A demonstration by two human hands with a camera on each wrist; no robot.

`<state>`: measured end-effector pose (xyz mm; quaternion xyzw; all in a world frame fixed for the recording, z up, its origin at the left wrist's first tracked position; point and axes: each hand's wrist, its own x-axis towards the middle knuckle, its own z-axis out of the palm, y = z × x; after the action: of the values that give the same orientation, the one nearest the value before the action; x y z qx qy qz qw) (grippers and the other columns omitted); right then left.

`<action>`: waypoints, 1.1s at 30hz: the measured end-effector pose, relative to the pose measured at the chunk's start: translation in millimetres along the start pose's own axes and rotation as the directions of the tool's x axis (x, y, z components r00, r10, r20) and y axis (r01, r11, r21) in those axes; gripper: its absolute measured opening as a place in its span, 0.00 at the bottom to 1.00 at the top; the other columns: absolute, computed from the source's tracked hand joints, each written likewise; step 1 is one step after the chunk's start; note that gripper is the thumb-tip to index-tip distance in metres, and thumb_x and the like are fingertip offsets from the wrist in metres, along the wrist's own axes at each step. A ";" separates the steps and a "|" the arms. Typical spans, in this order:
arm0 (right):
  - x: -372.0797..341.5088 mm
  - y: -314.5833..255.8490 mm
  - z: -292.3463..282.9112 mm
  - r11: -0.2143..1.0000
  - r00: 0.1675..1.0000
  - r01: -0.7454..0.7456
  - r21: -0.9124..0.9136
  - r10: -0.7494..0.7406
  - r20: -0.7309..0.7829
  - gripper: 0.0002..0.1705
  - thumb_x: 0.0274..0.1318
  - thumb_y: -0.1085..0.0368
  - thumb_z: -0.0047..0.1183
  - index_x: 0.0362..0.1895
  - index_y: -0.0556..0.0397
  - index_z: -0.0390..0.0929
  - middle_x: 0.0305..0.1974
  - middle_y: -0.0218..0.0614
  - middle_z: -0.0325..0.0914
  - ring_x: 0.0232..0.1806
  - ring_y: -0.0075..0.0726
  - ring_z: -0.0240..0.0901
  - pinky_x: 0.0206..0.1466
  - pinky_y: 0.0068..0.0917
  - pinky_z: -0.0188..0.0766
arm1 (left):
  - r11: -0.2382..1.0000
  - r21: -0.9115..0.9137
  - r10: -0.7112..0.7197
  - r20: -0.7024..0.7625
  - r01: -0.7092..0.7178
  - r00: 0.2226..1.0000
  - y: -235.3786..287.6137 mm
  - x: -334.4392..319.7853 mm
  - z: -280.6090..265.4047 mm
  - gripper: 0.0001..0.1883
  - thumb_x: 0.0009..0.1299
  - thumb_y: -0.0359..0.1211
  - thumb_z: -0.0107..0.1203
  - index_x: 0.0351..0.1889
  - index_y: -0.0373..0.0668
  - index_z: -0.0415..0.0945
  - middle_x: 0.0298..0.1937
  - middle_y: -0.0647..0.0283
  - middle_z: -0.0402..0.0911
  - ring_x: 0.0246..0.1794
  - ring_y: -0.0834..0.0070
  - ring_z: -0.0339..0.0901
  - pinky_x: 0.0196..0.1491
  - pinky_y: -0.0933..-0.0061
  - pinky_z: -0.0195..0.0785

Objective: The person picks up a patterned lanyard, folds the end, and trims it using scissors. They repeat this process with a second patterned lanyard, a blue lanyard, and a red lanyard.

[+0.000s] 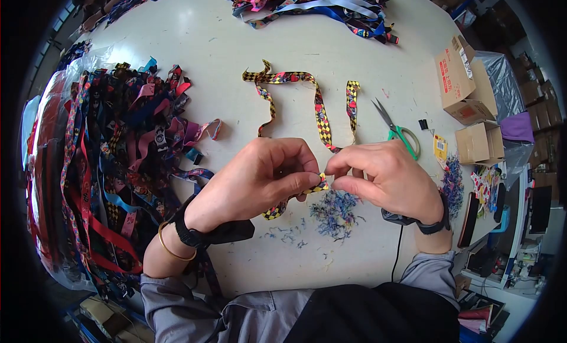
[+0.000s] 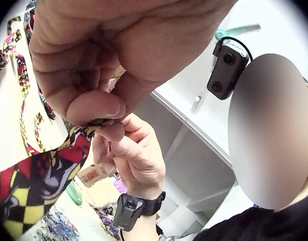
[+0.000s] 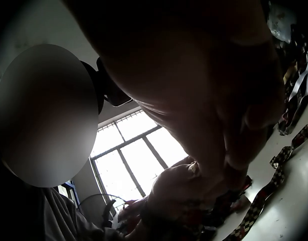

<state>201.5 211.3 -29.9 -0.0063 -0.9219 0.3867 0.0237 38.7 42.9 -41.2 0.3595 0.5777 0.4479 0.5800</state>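
Observation:
A yellow-and-black checkered strap with red figures (image 1: 322,116) winds across the table beyond the hands. The left hand (image 1: 260,180) pinches its end between thumb and fingers; in the left wrist view the printed strap (image 2: 48,175) hangs from that pinch. The right hand (image 1: 387,175) has thumb and fingers bent close at the tip of the strap; the left wrist view shows its fingertips meeting the left hand's at the edge. Whether it grips the strap is hidden. The right wrist view is dark, with the hands overlapping.
Green-handled scissors (image 1: 404,133) lie right of the strap. Thread scraps (image 1: 336,213) are below the hands. A heap of straps (image 1: 118,166) covers the left side, another bundle (image 1: 319,6) the far edge. Cardboard boxes (image 1: 466,83) stand at the right.

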 end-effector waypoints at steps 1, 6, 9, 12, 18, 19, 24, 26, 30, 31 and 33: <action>0.7 -3.0 0.7 0.998 0.999 -0.029 0.055 0.030 -0.021 0.06 0.53 0.72 0.60 0.36 0.59 0.79 0.28 0.36 0.80 0.26 0.31 0.76 0.30 0.27 0.70 | 1.000 0.002 -0.002 -0.003 0.002 1.000 -0.6 0.3 0.1 0.05 0.73 0.30 0.57 0.38 0.38 0.75 0.29 0.72 0.78 0.28 0.90 0.74 0.28 0.87 0.64; 2.7 -7.6 3.6 0.994 0.998 0.006 0.106 0.000 -0.065 0.07 0.54 0.73 0.60 0.37 0.59 0.78 0.27 0.36 0.80 0.26 0.28 0.76 0.30 0.25 0.70 | 1.000 0.012 -0.004 -0.016 0.004 1.000 -2.4 1.1 0.6 0.05 0.73 0.30 0.57 0.39 0.38 0.75 0.29 0.72 0.78 0.29 0.90 0.74 0.28 0.87 0.65; 3.2 -8.1 6.4 0.997 0.997 -0.004 0.079 0.010 -0.070 0.06 0.54 0.73 0.60 0.37 0.59 0.78 0.27 0.35 0.79 0.25 0.28 0.75 0.30 0.25 0.70 | 1.000 0.013 -0.005 -0.014 0.005 1.000 -1.6 0.8 0.4 0.05 0.73 0.30 0.57 0.39 0.38 0.75 0.29 0.72 0.78 0.29 0.90 0.74 0.28 0.87 0.65; 2.2 -8.2 4.3 0.998 0.996 -0.062 0.005 0.062 -0.061 0.06 0.53 0.73 0.59 0.35 0.59 0.78 0.27 0.35 0.79 0.24 0.29 0.75 0.29 0.25 0.70 | 1.000 0.006 0.003 -0.011 -0.003 1.000 -0.9 0.4 0.7 0.05 0.72 0.30 0.57 0.39 0.38 0.75 0.29 0.72 0.78 0.28 0.90 0.74 0.27 0.87 0.65; -3.3 2.4 -3.2 0.994 0.995 0.006 -0.112 0.006 0.101 0.08 0.52 0.68 0.61 0.35 0.58 0.79 0.27 0.38 0.80 0.26 0.35 0.78 0.29 0.30 0.70 | 1.000 -0.002 0.020 -0.015 -0.020 1.000 -1.2 0.9 1.0 0.05 0.72 0.30 0.57 0.38 0.38 0.75 0.29 0.71 0.78 0.27 0.90 0.74 0.26 0.87 0.64; -2.6 0.6 -3.3 0.997 0.995 -0.001 -0.078 0.009 0.101 0.09 0.53 0.69 0.61 0.36 0.60 0.79 0.29 0.38 0.81 0.27 0.31 0.78 0.29 0.28 0.70 | 1.000 -0.003 0.019 -0.019 -0.020 1.000 -1.7 1.0 1.1 0.05 0.72 0.30 0.57 0.38 0.38 0.75 0.29 0.71 0.78 0.26 0.90 0.73 0.26 0.87 0.64; 1.0 -7.6 -0.4 0.994 0.994 -0.069 0.084 0.061 0.089 0.09 0.55 0.67 0.61 0.37 0.60 0.79 0.30 0.38 0.80 0.26 0.30 0.76 0.30 0.26 0.69 | 1.000 0.013 0.015 -0.018 -0.015 1.000 -0.8 0.7 0.7 0.05 0.73 0.30 0.56 0.39 0.38 0.75 0.28 0.70 0.79 0.25 0.90 0.73 0.26 0.87 0.64; 1.1 -8.5 2.1 0.991 0.997 -0.073 0.110 0.068 0.047 0.08 0.57 0.67 0.60 0.37 0.60 0.78 0.29 0.37 0.80 0.26 0.28 0.75 0.30 0.24 0.69 | 1.000 -0.001 0.032 -0.014 -0.032 0.999 -3.9 1.8 1.1 0.05 0.74 0.30 0.55 0.40 0.37 0.75 0.28 0.69 0.80 0.24 0.90 0.73 0.26 0.87 0.64; 1.2 -5.8 -0.8 0.983 0.992 -0.112 0.144 0.118 -0.035 0.06 0.60 0.68 0.56 0.37 0.59 0.77 0.27 0.33 0.79 0.25 0.24 0.73 0.29 0.23 0.67 | 0.994 -0.108 -0.004 -0.010 0.002 1.000 5.4 -0.1 0.6 0.06 0.75 0.29 0.53 0.42 0.35 0.75 0.30 0.64 0.83 0.23 0.89 0.72 0.26 0.86 0.64; 1.5 -3.9 -3.2 0.982 0.991 -0.114 0.149 0.123 -0.052 0.06 0.61 0.68 0.55 0.37 0.59 0.76 0.26 0.33 0.78 0.25 0.23 0.72 0.29 0.23 0.67 | 0.993 -0.118 0.005 0.010 -0.004 1.000 6.0 -0.2 -0.5 0.06 0.75 0.29 0.53 0.42 0.35 0.75 0.31 0.63 0.83 0.22 0.89 0.72 0.26 0.86 0.65; 2.6 -5.1 -8.7 0.973 0.980 -0.187 0.132 0.194 -0.042 0.07 0.62 0.66 0.53 0.36 0.58 0.75 0.23 0.36 0.76 0.22 0.34 0.73 0.27 0.29 0.67 | 0.994 -0.104 0.028 0.040 -0.024 0.999 4.1 -0.5 -2.4 0.06 0.75 0.28 0.52 0.42 0.34 0.75 0.31 0.62 0.84 0.22 0.88 0.72 0.26 0.85 0.65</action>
<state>199.4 214.1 -20.0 -0.1037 -0.8895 0.4449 0.0120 35.9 43.6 -37.3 0.3457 0.5369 0.4771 0.6038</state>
